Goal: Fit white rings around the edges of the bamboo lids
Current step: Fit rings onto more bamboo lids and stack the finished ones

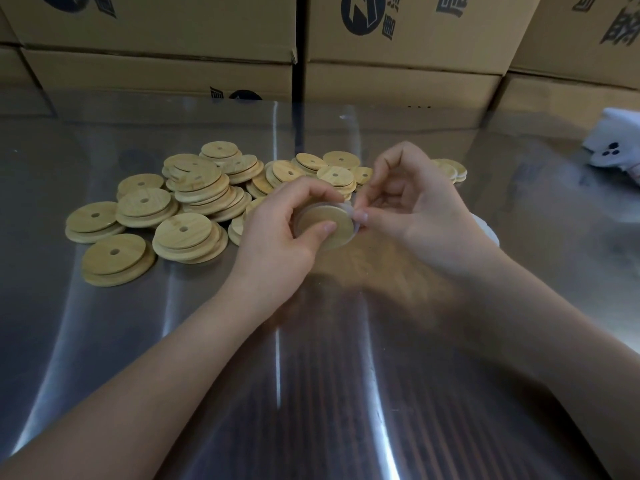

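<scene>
Behind table [104, 341], full width: stacked cardboard boxes [156, 29], black printed logos + characters; dark gap betw. stacks near centre.
Table top: shiny, metal-looking, under clear film w/ creases; long light streaks; boxes mirrored at far edge.
Loose lids [194, 188]: bamboo discs, centre hole in each, heaped L of centre toward far side; some lie singly, others overlap in short stacks.
Left hand [277, 233]: grasps held lid [318, 223], thumb pressed on its face, fingers curled round far rim.
Held lid: off the table, just in front of heap, face tilted toward camera.
White ring [348, 207]: at held lid's R rim; how far round it sits, can't tell.
Right hand [415, 209]: thumb + forefinger pinch white ring at that rim; other fingers loosely curled.
Small lid stack [450, 169]: beyond right hand, partly hidden by it.
White patch [488, 230]: on table just behind R wrist, mostly hidden; unclear what.
White item [613, 147]: far R edge, dark dots on it; blurred.
</scene>
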